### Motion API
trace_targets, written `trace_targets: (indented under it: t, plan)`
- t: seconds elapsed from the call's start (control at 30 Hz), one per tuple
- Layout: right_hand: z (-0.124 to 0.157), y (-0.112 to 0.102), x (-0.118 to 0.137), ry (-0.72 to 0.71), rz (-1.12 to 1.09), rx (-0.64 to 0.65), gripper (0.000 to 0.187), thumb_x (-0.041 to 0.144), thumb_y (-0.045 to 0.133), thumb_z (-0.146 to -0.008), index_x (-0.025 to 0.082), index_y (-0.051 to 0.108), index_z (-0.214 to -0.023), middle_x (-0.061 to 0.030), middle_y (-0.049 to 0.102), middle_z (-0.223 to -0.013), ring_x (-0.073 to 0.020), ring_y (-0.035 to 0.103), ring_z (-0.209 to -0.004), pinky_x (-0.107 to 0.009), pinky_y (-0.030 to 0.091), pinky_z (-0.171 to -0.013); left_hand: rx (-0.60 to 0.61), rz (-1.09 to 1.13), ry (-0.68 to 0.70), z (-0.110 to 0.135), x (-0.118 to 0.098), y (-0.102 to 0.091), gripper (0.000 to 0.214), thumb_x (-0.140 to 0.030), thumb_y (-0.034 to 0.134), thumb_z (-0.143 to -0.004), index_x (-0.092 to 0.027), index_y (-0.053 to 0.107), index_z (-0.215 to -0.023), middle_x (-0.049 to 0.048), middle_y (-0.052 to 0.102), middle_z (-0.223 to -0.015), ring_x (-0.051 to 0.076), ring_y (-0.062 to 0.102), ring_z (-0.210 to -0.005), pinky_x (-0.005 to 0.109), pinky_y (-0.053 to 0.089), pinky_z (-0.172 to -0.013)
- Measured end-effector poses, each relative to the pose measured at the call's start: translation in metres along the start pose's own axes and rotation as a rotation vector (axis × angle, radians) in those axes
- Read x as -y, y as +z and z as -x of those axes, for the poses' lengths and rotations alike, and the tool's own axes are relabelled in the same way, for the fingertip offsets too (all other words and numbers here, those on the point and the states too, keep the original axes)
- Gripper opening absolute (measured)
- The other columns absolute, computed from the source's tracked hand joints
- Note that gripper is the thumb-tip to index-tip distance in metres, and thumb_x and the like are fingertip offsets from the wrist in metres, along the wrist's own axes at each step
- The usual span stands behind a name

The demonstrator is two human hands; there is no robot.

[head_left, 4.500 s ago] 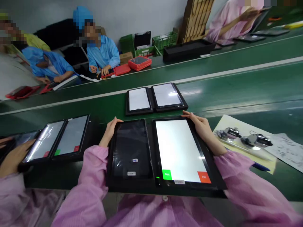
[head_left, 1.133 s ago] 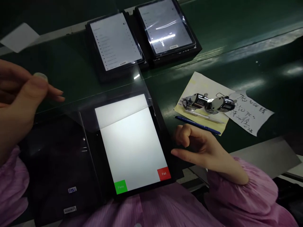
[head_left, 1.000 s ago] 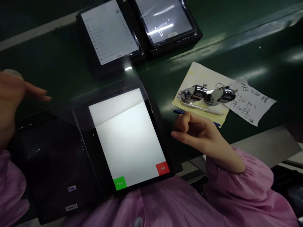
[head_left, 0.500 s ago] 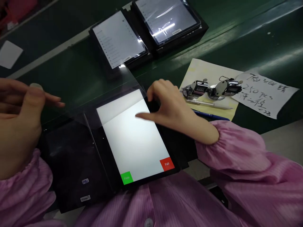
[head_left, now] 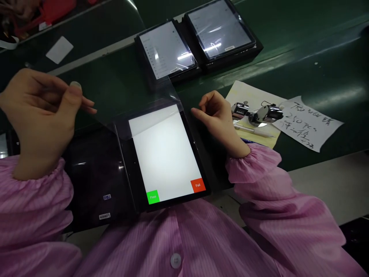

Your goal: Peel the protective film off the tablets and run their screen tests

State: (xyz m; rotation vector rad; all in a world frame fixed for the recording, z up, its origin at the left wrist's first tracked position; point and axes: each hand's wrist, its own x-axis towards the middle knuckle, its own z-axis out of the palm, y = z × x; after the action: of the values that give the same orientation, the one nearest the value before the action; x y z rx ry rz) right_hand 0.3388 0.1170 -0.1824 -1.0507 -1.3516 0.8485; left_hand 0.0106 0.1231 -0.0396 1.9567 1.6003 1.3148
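Note:
A black tray (head_left: pixel 211 161) at the table's near edge carries two tablets. The right tablet (head_left: pixel 164 152) shows a white screen with a green Pass and a red Fail button. The left tablet (head_left: pixel 95 173) is dark. My left hand (head_left: pixel 43 115) is raised at the left and pinches a clear protective film (head_left: pixel 138 104) that is lifted off the lit screen, still lying on its upper part. My right hand (head_left: pixel 216 117) hovers beside the lit tablet's upper right corner, fingers curled, forefinger pointing left, holding nothing that I can see.
A second black tray (head_left: pixel 198 67) with two lit tablets lies farther back on the green belt. To the right sit a yellow sheet (head_left: pixel 245 90), two metal tally counters (head_left: pixel 256 113), a pen and a handwritten white note (head_left: pixel 308 123). A white card (head_left: pixel 59 50) lies at the back left.
My right hand has drawn back from the lit screen to its upper right corner. My left hand has risen with the film. The view shifted slightly.

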Motion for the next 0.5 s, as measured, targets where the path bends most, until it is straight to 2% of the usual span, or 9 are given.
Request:
trace_targets:
  t: [0.07,0.17,0.23,0.37,0.5]
  plan:
    - [0.001,0.001,0.002,0.003,-0.015,0.015,0.026,0.033,0.080,-0.085,0.025,0.056,-0.089,0.0055,0.045,-0.069,-0.0138,0.039,-0.061,-0.032,0.034,-0.057,0.028,0.010,0.082,0.002,0.000,-0.001,0.023,-0.038,0.078,-0.098,-0.017,0.067,-0.098,-0.0024,0.072,-0.081,0.014,0.076,-0.075,0.031,0.062,-0.065]
    - [0.003,0.003,0.006,0.026,-0.025,0.025,0.025,0.034,0.081,-0.085,0.025,0.057,-0.090,0.0055,0.047,-0.069,-0.0135,0.040,-0.062,-0.031,0.033,-0.059,0.026,0.008,0.131,0.003,0.004,-0.003,0.021,-0.030,0.080,-0.095,-0.017,0.064,-0.088,-0.0030,0.070,-0.073,0.014,0.077,-0.069,0.027,0.061,-0.057]
    - [0.004,0.003,0.008,0.036,-0.033,0.032,0.026,0.035,0.081,-0.085,0.024,0.058,-0.089,0.0052,0.047,-0.069,-0.0137,0.040,-0.061,-0.031,0.032,-0.059,0.025,0.032,0.166,0.002,0.006,-0.004,0.018,-0.027,0.080,-0.093,-0.017,0.065,-0.090,-0.0043,0.068,-0.069,0.015,0.077,-0.067,0.026,0.062,-0.054]
    - [0.005,0.004,0.006,0.049,-0.045,0.034,0.025,0.034,0.081,-0.085,0.024,0.058,-0.087,0.0043,0.049,-0.070,-0.0139,0.041,-0.061,-0.031,0.030,-0.058,0.034,0.048,0.190,0.002,0.006,-0.005,0.016,-0.024,0.079,-0.093,-0.017,0.065,-0.092,-0.0046,0.066,-0.071,0.015,0.078,-0.068,0.026,0.064,-0.058]
    - [0.006,0.005,0.005,0.058,-0.058,0.036,0.022,0.030,0.080,-0.086,0.024,0.059,-0.086,0.0037,0.052,-0.071,-0.0139,0.044,-0.062,-0.032,0.031,-0.059,0.047,-0.007,0.213,0.006,-0.003,-0.004,0.019,-0.030,0.080,-0.095,-0.019,0.065,-0.090,-0.0049,0.067,-0.070,0.016,0.077,-0.068,0.028,0.063,-0.057]
